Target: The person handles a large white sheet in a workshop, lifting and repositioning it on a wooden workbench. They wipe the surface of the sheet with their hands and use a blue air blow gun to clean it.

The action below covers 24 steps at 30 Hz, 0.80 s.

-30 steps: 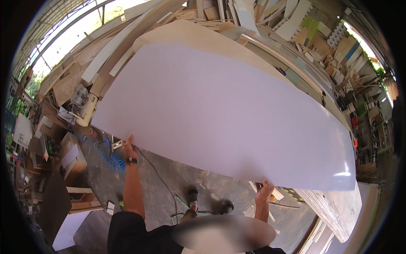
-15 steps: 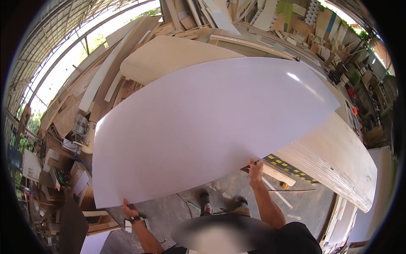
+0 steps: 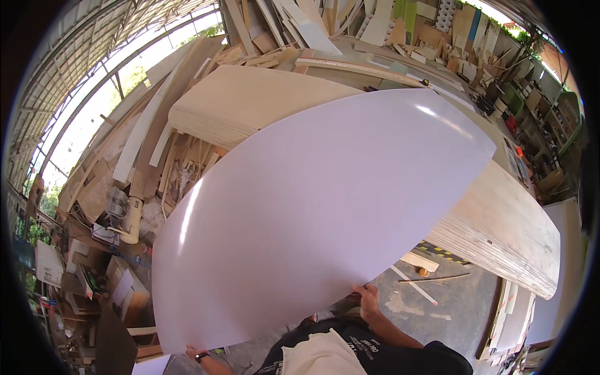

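Under the workshop roof, more of the plywood stack shows; the white sheet has swung slantwise toward me, partly off it, near edge pinched by my left hand's and right hand's fingers.

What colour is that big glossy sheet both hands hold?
The large, thin, glossy sheet looks pale lilac-white, clearest in the head view.

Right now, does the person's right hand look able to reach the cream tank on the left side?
Probably not: the right hand is holding the near edge of the large white sheet, which spreads between that hand and the cream tank.
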Available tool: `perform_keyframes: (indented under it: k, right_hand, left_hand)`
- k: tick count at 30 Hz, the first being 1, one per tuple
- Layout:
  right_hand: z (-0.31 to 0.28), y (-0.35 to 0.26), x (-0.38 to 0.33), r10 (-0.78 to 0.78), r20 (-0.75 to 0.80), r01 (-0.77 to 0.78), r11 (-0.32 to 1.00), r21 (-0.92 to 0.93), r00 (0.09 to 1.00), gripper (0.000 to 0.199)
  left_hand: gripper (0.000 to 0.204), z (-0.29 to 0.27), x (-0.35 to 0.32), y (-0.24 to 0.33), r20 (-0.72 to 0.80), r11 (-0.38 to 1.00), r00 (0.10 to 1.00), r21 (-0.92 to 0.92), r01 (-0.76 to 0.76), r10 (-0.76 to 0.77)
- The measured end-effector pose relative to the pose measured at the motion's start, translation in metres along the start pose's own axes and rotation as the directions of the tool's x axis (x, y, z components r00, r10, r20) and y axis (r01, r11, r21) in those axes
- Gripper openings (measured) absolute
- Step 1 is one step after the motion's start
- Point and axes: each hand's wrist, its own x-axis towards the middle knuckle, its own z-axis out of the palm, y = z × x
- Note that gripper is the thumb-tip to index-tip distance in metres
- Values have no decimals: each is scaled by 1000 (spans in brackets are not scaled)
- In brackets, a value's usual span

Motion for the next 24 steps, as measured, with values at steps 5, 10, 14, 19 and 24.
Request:
perform_keyframes:
  k: [5, 10, 14, 19, 24]
  right_hand:
    - [-83, -70, 77, -267, -335, 309, 948, 78, 903, 21]
    - [-128, -110, 138, -512, -591, 494, 844, -210, 623, 51]
    - [-99, -79, 97, -506, -517, 425, 862, -277, 690, 77]
    - [-78, -43, 70, -541, -479, 364, 833, -416, 691, 76]
    - [-55, -25, 62, -606, -382, 311, 736, -601, 697, 77]
  left_hand:
    - [45, -13, -15, 37, 16, 957, 972, 171, -235, 236]
    - [44, -14, -53, 112, 158, 521, 720, 588, -618, 676]
    - [44, -48, -122, 189, 345, -117, 351, 837, -535, 871]
    - [44, -120, -211, 255, 502, -478, 71, 851, -216, 862]
    - [43, -183, -275, 294, 551, -554, -87, 832, -14, 830]
